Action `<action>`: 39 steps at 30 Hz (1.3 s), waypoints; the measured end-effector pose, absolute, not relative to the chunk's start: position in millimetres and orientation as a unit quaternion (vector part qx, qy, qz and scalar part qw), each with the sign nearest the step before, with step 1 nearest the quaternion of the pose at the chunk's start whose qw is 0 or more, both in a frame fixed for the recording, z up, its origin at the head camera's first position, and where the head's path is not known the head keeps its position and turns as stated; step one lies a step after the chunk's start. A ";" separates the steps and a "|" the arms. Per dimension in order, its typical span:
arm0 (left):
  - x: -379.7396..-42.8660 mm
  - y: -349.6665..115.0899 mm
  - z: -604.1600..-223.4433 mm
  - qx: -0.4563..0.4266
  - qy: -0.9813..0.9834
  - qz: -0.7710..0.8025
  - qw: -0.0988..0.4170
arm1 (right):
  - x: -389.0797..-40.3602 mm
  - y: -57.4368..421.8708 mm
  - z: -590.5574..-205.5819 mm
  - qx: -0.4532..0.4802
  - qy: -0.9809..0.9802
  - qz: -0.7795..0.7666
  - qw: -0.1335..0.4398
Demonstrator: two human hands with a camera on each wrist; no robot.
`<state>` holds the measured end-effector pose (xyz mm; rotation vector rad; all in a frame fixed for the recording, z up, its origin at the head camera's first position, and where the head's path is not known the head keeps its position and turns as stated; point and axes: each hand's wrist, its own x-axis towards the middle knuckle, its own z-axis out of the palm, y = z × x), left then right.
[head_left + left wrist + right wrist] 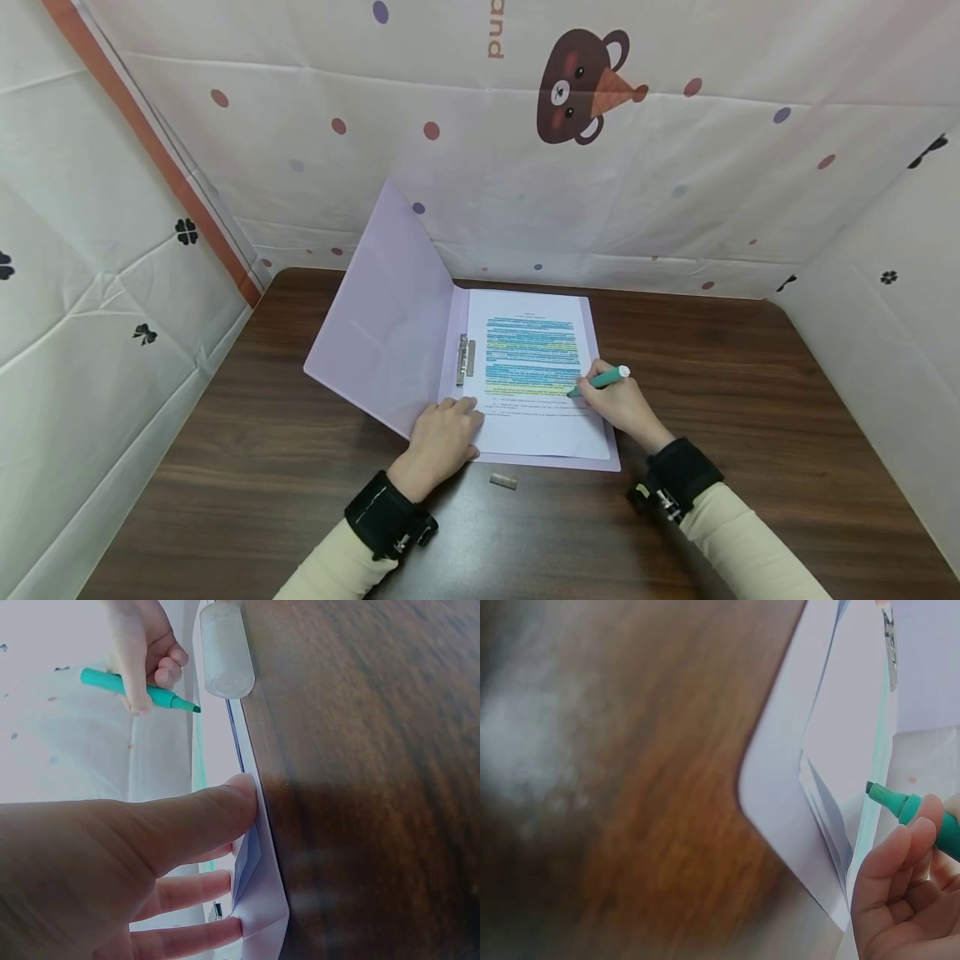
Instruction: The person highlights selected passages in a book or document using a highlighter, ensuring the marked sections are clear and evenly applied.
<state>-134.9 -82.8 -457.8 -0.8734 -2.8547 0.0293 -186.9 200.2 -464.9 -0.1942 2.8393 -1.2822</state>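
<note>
A lilac folder [390,308] lies open on the table with its left cover raised. Inside it is a printed sheet [547,435], its text marked in blue and yellow bands. My right hand [618,404] pinches a green highlighter [609,377] with a dark chisel tip, angled down by the lowest yellow band; whether the tip touches the paper I cannot tell. My left hand [441,442] rests on the lower left of the sheet and folder with fingers extended; in the left wrist view its thumb [214,814] lies along the folder's edge.
A small greyish cylinder [503,481] lies on the wooden table [720,367] just in front of the folder. A metal clip [462,362] sits at the folder's spine. Patterned cloth [480,167] hangs behind the table and along both sides.
</note>
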 end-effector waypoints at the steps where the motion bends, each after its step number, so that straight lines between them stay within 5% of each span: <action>1: -134.9 -82.8 -457.8 -0.292 -0.953 0.010 0.079 | -187.0 200.8 -465.0 -0.063 0.909 -0.411 0.009; 39: -135.2 -82.6 -456.2 -0.288 -0.955 0.011 0.066 | -182.7 217.7 -465.4 -0.032 0.911 -0.411 0.024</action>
